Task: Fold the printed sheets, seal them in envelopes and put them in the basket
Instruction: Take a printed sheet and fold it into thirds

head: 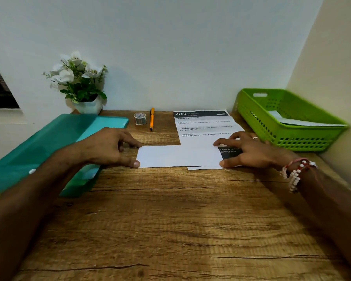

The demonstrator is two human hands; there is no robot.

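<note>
In the middle of the frame, on the brown wood-grain desk [170, 220], there's a blank white paper rectangle [178, 156]. Honestly can't tell if it's a folded sheet or an envelope. Both hands are on it. The left hand [111, 145] is at its left end, thumb at the lower corner and index finger at the upper one, spread wide along that short edge. The right hand [249, 153] does the same at the right end, fingers splayed and tips down on the paper, with a ring on one finger and red-and-white bead bracelets [296, 171] at the wrist.

The rectangle lies over the lower part of a flat printed sheet with a black header reading 2703 [205, 126], just above centre.

Right of the frame: a bright green perforated plastic basket [304, 138] with white paper [304, 122] lying inside. Left side: a teal translucent plastic folder [55, 142]. Along the back wall, a white pot of white artificial flowers [89, 106], a small clear tape roll [140, 118] and just beside it an orange pen [152, 119].
</note>
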